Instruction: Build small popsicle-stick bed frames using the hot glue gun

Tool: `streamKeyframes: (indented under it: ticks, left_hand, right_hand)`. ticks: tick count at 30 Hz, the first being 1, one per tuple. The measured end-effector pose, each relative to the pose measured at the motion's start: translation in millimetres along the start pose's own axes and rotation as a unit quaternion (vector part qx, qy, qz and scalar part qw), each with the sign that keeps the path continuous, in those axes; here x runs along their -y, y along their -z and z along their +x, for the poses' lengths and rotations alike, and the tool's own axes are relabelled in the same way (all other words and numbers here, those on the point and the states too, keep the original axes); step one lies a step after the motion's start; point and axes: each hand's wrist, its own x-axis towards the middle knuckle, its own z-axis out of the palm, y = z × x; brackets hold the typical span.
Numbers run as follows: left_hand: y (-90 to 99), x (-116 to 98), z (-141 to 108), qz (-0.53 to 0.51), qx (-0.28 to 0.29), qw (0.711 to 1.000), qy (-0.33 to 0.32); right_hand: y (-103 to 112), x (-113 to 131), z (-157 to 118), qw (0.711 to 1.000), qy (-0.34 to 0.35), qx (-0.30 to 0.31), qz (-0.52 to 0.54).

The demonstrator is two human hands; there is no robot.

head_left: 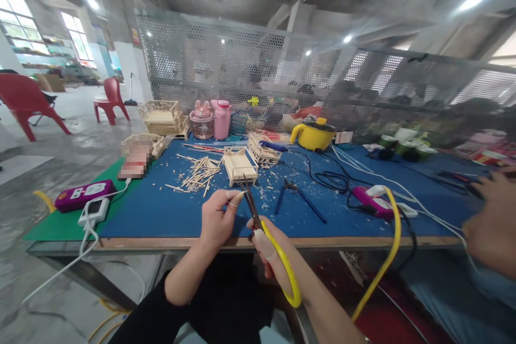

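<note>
My left hand [219,216] is closed in a pinch near the table's front edge; whatever lies between its fingertips is too small to make out. Just right of it, my right hand [266,244] grips scissors with yellow handles [288,269]. The dark blades point up and away, slightly apart, their tips beside the left fingertips. Behind the hands stands a small wooden frame [241,166] made of pale sticks. A pile of loose sticks [200,173] lies to its left, and blue-handled pliers [300,196] lie open to the right.
A yellow pot [313,135], pink bottle [222,120] and second stick frame [264,150] stand farther back. Purple power strips [373,201] and cables lie right and left. A phone [136,158] is at the left. Another person's hand [494,215] is at the far right.
</note>
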Motion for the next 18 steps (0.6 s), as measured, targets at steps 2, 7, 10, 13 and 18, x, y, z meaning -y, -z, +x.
streamKeyframes:
  ticks: [2,7,10,13,18]
  left_hand:
    - [0.0,-2,-1,0.011,0.003,1.000,-0.022]
    - [-2.4,-4,-3,0.036,0.003,0.997,-0.075]
    - [-4.0,-3,-4,0.053,0.000,0.993,-0.104]
    - [-4.8,-2,-6,0.069,0.001,0.989,-0.131]
    - [-4.6,-1,-8,0.091,-0.003,0.981,-0.169]
  right_hand:
    - [2,4,-3,0.999,0.025,-0.018,-0.028]
    - [8,4,-4,0.995,0.057,-0.003,-0.088]
    - [11,4,-5,0.990,0.070,-0.010,-0.123]
    - [11,6,-7,0.985,0.082,-0.010,-0.149]
    - [11,9,-8,0.984,0.080,-0.016,-0.161]
